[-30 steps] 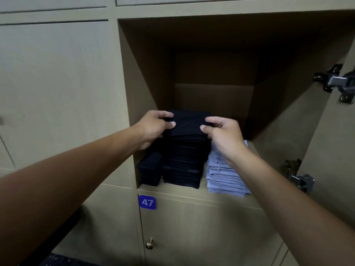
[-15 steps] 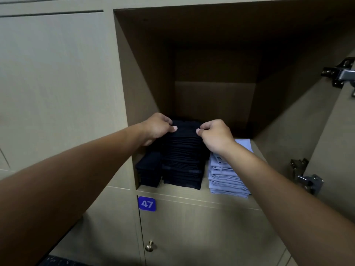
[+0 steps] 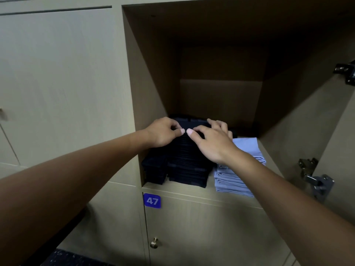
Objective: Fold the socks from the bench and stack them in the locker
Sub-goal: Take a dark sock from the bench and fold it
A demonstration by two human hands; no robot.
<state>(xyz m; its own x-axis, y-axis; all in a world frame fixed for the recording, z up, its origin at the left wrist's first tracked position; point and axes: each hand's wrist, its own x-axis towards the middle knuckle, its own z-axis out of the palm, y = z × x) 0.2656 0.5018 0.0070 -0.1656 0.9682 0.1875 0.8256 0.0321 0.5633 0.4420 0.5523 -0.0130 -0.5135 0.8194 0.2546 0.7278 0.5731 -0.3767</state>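
Two hands [image 3: 189,139] above label [image 3: 152,201] "47"

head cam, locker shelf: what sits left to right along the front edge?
Short dark sock stack → tall dark sock stack, with the left hand and right hand on its top → light blue stack → door hinge.

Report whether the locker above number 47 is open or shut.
Open: the locker interior shows, with dark socks stacked inside and door hinges exposed.
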